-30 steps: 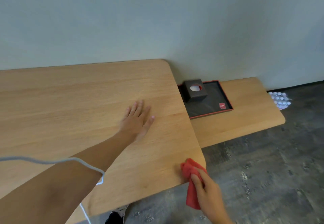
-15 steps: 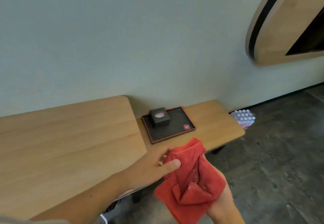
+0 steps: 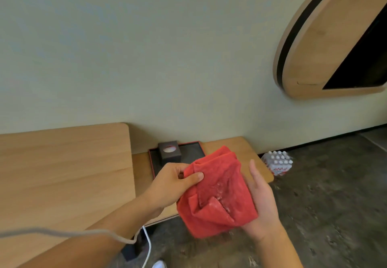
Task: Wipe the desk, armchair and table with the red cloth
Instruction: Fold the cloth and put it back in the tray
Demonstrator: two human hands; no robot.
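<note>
The red cloth [image 3: 217, 192] is held in the air between both hands, in front of the table [image 3: 62, 169] edge and above the floor [image 3: 335, 194]. It covers the near right part of the black tray [image 3: 192, 148] and the front of the lower shelf [image 3: 240, 146]. The left hand [image 3: 173, 181] pinches the cloth's upper left fold, thumb on top, fingers [image 3: 180, 168] curled shut on the fabric. The right hand [image 3: 261, 202] supports the cloth from below and the right side; its fingers are extended and open along the cloth's edge, the palm partly hidden behind the fabric. A dark tissue box [image 3: 169, 152] stands on the tray's left end. A pack of bottles [image 3: 277, 162] sits on the floor by the wall; its label is too blurred to read. The round wooden panel [image 3: 335, 37] on the wall is cut off at the right edge. A white cable [image 3: 147, 246] hangs below the left forearm. Against the frame half a second earlier, the cloth is raised slightly and spread wider, and the right fingers have come clear at its right side.
</note>
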